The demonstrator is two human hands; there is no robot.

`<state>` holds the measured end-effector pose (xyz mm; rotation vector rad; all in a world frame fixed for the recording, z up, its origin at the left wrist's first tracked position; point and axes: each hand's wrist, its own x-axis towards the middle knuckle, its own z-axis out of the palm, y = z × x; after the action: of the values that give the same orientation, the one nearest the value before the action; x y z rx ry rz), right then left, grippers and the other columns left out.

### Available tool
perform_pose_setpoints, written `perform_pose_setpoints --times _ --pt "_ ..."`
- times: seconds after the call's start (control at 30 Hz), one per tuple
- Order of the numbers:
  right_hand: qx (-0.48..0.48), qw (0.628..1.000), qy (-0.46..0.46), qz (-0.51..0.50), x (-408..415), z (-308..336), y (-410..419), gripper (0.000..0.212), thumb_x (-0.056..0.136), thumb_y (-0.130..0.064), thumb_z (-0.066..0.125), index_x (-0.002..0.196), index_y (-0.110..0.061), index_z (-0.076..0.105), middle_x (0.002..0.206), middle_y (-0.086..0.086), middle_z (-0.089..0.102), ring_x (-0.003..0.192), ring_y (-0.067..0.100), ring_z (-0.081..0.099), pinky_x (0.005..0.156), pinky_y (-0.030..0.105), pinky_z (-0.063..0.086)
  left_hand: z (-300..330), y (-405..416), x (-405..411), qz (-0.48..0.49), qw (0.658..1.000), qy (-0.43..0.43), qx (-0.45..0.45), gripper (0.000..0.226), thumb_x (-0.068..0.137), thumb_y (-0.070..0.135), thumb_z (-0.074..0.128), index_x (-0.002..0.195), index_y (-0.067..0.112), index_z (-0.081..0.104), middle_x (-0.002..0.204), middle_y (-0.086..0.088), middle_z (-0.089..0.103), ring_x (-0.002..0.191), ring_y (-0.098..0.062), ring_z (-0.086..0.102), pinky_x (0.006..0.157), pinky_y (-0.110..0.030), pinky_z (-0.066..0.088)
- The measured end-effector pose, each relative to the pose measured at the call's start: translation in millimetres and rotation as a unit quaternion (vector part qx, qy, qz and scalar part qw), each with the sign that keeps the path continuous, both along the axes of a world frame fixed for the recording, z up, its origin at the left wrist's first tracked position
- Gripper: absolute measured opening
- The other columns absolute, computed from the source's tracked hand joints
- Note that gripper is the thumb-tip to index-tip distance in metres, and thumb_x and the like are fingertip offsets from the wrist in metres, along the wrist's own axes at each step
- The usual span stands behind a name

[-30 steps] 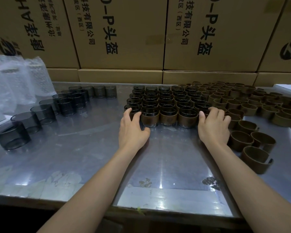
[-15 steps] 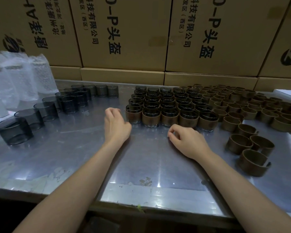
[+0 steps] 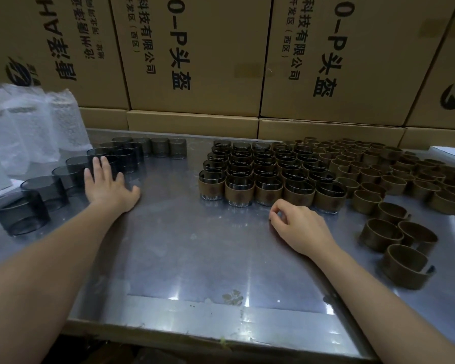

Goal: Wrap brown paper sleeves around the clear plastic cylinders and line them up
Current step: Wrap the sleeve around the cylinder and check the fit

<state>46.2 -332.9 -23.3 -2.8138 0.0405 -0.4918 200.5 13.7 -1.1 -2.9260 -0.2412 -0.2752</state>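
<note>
Steel table [image 3: 195, 258]: sleeved cylinders [image 3: 268, 174] grouped at centre.
Left hand [image 3: 108, 185]: fingers spread flat, reaching bare cylinders [image 3: 71, 174].
Right hand [image 3: 300, 227]: loosely curled, holding nothing.

Left hand [image 3: 108, 185] reaches flat toward bare cylinders [image 3: 63, 177]; right hand [image 3: 300, 227] rests loosely curled before wrapped cylinders [image 3: 268, 190].

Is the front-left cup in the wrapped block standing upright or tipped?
Upright. The front-left cup stands on its base on the table, open rim facing up, its brown sleeve level with its neighbours in the row.
</note>
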Motion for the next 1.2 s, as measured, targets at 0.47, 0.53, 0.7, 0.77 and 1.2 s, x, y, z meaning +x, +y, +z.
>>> perform_pose_setpoints --times 0.47,0.53,0.7,0.77,1.2 --pt "-0.020 1.000 0.003 -0.015 0.1 3.5 4.6 0.010 0.098 -0.038 0.041 0.096 -0.031 0.048 0.072 -0.010 0.056 0.067 0.011 0.055 0.052 0.027 0.033 -16.1 -22.0 -29.3 -0.135 0.986 -0.058 -0.077 0.045 0.099 0.038 0.034 0.117 0.005 0.058 0.128 -0.011 0.037 0.123 -0.030 0.039 0.116 -0.049 0.001" --pt "-0.023 1.000 0.003 -0.015 -0.1 3.1 5.1 0.009 0.098 -0.038 0.041 0.096 -0.032 0.047 0.070 -0.011 0.054 0.065 0.010 0.053 0.050 0.026 0.031 -16.6 -30.5 -41.5 -0.166 0.982 -0.061 -0.072 0.044 0.098 0.039 0.035 0.119 0.007 0.056 0.129 -0.010 0.036 0.122 -0.029 0.041 0.115 -0.049 0.003" --pt "-0.022 1.000 -0.005 -0.015 0.1 1.9 4.1 0.009 0.098 -0.038 0.041 0.095 -0.032 0.047 0.066 -0.013 0.049 0.065 0.011 0.052 0.050 0.025 0.029 -13.5 -59.2 -77.7 -0.423 0.891 -0.139 -0.090 0.036 0.091 0.028 0.058 0.121 0.008 0.064 0.115 -0.008 0.051 0.108 -0.026 0.052 0.104 -0.046 0.033" --pt "-0.022 1.000 -0.006 -0.014 0.6 1.7 3.9 0.009 0.098 -0.038 0.041 0.095 -0.032 0.047 0.064 -0.013 0.048 0.065 0.011 0.052 0.049 0.025 0.029 -8.4 -72.7 -93.9 -0.515 0.834 -0.172 -0.100 0.027 0.086 0.017 0.065 0.111 0.009 0.071 0.102 -0.007 0.058 0.093 -0.025 0.059 0.090 -0.041 0.044" --pt "-0.009 1.000 0.012 -0.004 -3.8 4.6 2.9 0.009 0.089 -0.031 0.051 0.096 -0.028 0.047 0.100 0.004 0.065 0.095 0.032 0.059 0.066 0.033 0.032 -10.3 -165.6 -159.8 -0.646 0.686 -0.200 -0.268 0.021 0.079 0.003 0.067 0.094 0.015 0.074 0.089 -0.001 0.061 0.077 -0.017 0.057 0.067 -0.036 0.047"
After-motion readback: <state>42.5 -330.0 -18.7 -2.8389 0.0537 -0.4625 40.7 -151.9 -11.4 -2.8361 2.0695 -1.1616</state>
